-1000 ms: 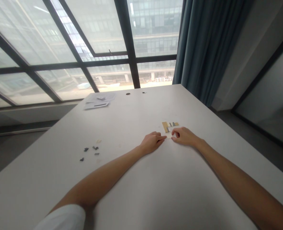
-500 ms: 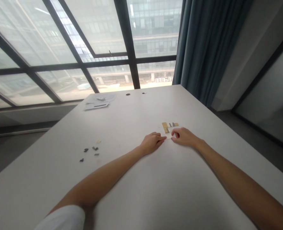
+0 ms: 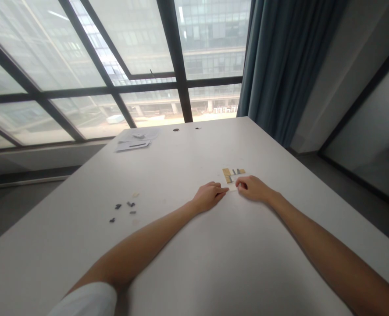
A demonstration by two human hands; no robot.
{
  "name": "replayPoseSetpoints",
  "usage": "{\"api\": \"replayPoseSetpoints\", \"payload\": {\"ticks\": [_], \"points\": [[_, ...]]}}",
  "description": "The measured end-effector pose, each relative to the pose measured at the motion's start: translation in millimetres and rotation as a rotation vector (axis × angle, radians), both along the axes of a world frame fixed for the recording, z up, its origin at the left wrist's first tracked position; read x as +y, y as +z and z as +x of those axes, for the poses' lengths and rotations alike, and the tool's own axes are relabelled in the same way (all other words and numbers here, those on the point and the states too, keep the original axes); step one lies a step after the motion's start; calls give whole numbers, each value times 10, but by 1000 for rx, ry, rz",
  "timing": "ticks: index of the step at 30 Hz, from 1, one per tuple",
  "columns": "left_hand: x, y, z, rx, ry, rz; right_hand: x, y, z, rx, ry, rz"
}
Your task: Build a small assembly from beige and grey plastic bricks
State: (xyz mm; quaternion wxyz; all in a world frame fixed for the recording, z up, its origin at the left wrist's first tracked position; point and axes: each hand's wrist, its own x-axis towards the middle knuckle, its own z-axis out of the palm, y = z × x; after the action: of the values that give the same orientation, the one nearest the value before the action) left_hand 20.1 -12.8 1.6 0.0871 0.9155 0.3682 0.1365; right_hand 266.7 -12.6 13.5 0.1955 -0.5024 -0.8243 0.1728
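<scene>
A small flat build of yellow, grey and pale pieces (image 3: pixel 232 174) lies on the white table (image 3: pixel 194 245), just beyond my hands. My left hand (image 3: pixel 209 195) rests on the table with its fingers pressed together, the fingertips touching the build's near edge. My right hand (image 3: pixel 252 188) lies curled beside it, thumb and forefinger pinched at the same near edge. What the fingers grip is too small to make out.
Several small dark and pale loose pieces (image 3: pixel 123 208) lie scattered at the left of the table. Papers (image 3: pixel 135 141) sit at the far edge by the window, with two dark holes (image 3: pixel 176 129) nearby. A blue curtain (image 3: pixel 280 66) hangs at the right.
Both hands stay at the build; the right hand has curled a little tighter and shifted slightly nearer. Nothing else has moved.
</scene>
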Motion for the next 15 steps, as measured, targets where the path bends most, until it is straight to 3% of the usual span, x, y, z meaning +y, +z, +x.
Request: {"api": "replayPoseSetpoints", "payload": {"ticks": [15], "points": [[1,-7,6,-1,6,0,-17,28,-2,-11,-1,3]]}}
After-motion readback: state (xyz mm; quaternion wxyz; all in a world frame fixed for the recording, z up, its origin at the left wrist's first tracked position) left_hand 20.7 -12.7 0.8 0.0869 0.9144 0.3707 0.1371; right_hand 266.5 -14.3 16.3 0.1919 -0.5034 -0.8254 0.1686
